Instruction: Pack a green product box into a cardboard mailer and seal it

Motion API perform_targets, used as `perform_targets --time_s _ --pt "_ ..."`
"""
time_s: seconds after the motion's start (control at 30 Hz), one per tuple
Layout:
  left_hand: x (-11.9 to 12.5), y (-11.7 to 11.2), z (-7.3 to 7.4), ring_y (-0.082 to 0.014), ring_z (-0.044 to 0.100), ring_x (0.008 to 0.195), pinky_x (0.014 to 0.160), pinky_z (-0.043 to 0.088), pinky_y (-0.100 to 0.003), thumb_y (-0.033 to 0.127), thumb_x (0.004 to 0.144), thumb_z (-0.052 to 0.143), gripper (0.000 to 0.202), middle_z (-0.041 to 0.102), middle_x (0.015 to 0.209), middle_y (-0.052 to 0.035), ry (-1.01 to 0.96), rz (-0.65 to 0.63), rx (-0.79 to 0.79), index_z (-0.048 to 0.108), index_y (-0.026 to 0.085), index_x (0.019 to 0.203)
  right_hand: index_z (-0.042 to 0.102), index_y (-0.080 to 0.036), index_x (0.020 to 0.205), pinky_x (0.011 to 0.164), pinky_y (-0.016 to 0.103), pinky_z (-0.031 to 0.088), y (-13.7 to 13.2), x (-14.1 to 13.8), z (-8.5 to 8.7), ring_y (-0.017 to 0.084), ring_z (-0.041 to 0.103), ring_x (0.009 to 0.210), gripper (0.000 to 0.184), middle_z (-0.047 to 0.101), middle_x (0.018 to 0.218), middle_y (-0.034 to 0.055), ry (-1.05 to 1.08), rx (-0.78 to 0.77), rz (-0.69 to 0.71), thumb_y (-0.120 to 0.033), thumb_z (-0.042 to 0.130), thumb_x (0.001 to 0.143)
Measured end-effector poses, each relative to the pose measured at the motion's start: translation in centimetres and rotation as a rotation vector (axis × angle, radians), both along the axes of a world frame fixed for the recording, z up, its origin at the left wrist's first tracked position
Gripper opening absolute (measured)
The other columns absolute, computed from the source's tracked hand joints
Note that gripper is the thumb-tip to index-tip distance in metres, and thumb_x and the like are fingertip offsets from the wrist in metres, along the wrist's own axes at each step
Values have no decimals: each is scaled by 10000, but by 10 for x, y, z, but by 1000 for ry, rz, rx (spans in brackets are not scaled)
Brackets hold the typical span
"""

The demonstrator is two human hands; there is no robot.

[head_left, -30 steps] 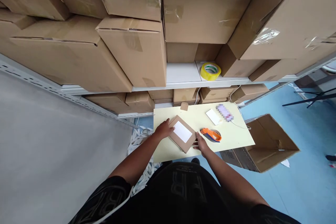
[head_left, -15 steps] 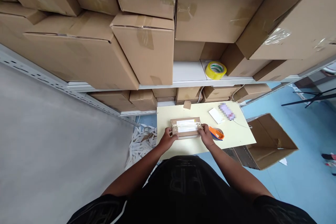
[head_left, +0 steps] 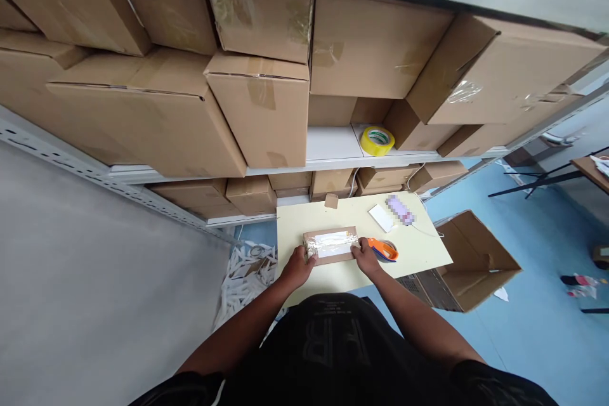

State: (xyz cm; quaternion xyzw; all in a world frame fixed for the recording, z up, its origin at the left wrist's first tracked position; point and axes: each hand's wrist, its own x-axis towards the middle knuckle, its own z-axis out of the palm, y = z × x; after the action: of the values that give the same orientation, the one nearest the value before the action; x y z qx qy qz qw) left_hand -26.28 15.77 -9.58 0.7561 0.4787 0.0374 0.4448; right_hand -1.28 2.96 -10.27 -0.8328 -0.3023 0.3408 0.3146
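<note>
A small cardboard box (head_left: 332, 245) with a white label and shiny clear tape across its top is between my two hands over the pale yellow table (head_left: 314, 282). My left hand (head_left: 299, 264) grips its left end, thumb on the near corner. At the right end, my right hand (head_left: 365, 256) is closed on the box in the same way. Just right of that hand lies an orange tape dispenser (head_left: 383, 250). Farther back are a white flat box (head_left: 381, 218) and a blurred-out purple item (head_left: 400, 209). A small brown cardboard piece (head_left: 332, 201) lies near the table's back edge.
Shelves packed with large cartons (head_left: 259, 114) rise behind the table. A yellow tape roll (head_left: 377, 141) sits on the shelf (head_left: 333, 143). An open carton (head_left: 478, 260) stands on the blue floor at right. White paper strips (head_left: 245, 282) heap at left beside a grey wall (head_left: 109, 279).
The view has shifted, so the scene appears lower and slightly left. Both hands still hold the box, whose top now faces me more squarely with its near side less visible.
</note>
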Motion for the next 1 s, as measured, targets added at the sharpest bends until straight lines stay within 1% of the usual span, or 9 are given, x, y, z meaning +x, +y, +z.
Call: perform_targets --time_s 0.1,0.2,0.33,0.47,0.57,0.67,0.73,0.87,1.0 --pt "0 2 4 -290 644 1133 934 492 -375 468 935 501 307 652 1204 -143 18 -29 0 540 187 1053 449 -265 984 791 350 449 -1 1 2 246 610 817 292 582 783 -16 3 -6 25 -525 492 857" --pt "2 2 7 -292 649 1141 933 491 -372 454 947 493 309 661 1224 -159 38 -30 -12 535 179 1081 452 -264 979 801 346 454 -1 4 3 245 617 845 281 604 824 -4 6 8 55 -515 498 860" --pt "0 -2 14 -296 668 1119 914 490 -376 479 959 494 315 695 1213 -139 63 -19 -15 550 202 1098 450 -262 970 790 345 456 0 14 6 245 631 839 283 623 842 8 18 -18 132 -525 498 878" --pt "-5 -6 26 -277 682 1052 890 479 -367 460 1000 416 293 721 1116 -120 89 -30 18 585 221 981 498 -257 961 789 340 451 -4 30 15 247 640 874 309 661 913 31 45 -33 249 -556 531 888" --pt "-4 -7 35 -264 678 1040 897 474 -359 436 999 423 279 726 1063 -101 126 9 50 600 226 951 549 -258 933 791 335 447 -10 47 22 248 650 897 309 687 917 35 88 -22 322 -565 542 898" --pt "0 -7 44 -251 666 1069 924 475 -349 403 970 492 217 722 1086 -88 135 90 104 615 227 993 572 -256 922 768 327 442 -13 64 29 242 653 861 262 689 882 27 79 -16 362 -515 569 889" --pt "5 -8 50 -248 662 1086 943 477 -350 388 958 512 215 718 1124 -91 134 119 139 627 222 1032 580 -252 915 741 319 431 -14 74 32 231 642 824 219 678 856 19 48 -12 380 -469 573 881" --pt "14 -11 57 -262 647 1142 1000 470 -369 361 946 527 244 709 1199 -104 154 92 199 651 211 1095 572 -251 867 689 308 403 -15 85 34 208 597 734 188 635 779 -5 17 -37 400 -438 558 873" --pt "17 -15 58 -259 638 1160 1015 480 -372 347 944 522 265 708 1214 -96 143 93 219 669 211 1119 589 -249 845 691 310 413 -20 81 28 204 592 716 203 642 773 -6 36 -18 419 -451 577 860"
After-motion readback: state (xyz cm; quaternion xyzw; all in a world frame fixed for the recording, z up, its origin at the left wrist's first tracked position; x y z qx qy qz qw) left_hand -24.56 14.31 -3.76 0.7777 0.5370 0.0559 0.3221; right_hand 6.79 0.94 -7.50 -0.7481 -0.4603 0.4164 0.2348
